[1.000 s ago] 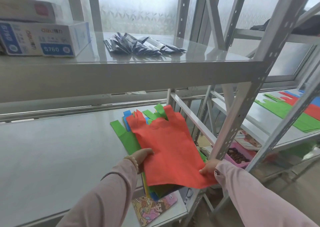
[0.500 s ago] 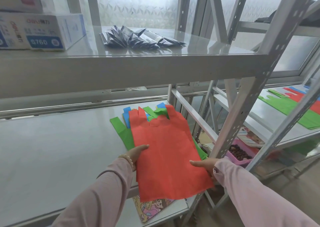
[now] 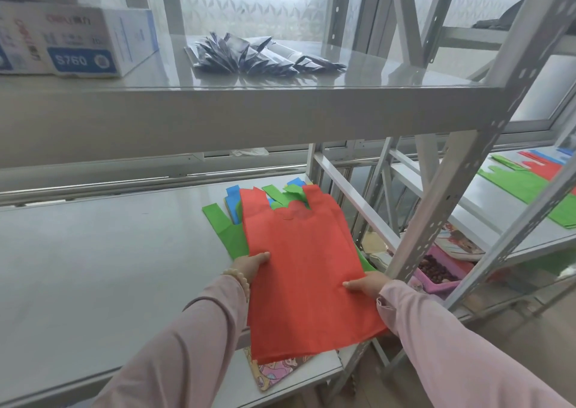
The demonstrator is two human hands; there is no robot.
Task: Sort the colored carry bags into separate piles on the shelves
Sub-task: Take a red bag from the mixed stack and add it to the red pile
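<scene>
A red carry bag is held flat over the right end of the middle shelf. My left hand pinches its left edge, thumb on top. My right hand pinches its right edge. Under it lies a mixed pile of green bags and blue bags, mostly hidden by the red one. On the neighbouring shelf at the right lie a green pile, a red pile and a blue pile.
A perforated steel upright stands just right of my right hand. The upper shelf carries a white box and dark packets. A cartoon-printed sheet lies at the shelf's front edge. A pink tray sits lower right.
The red bag has been pulled toward me off the pile, its bottom edge now hanging past the shelf front. Both hands keep their hold on its sides.
</scene>
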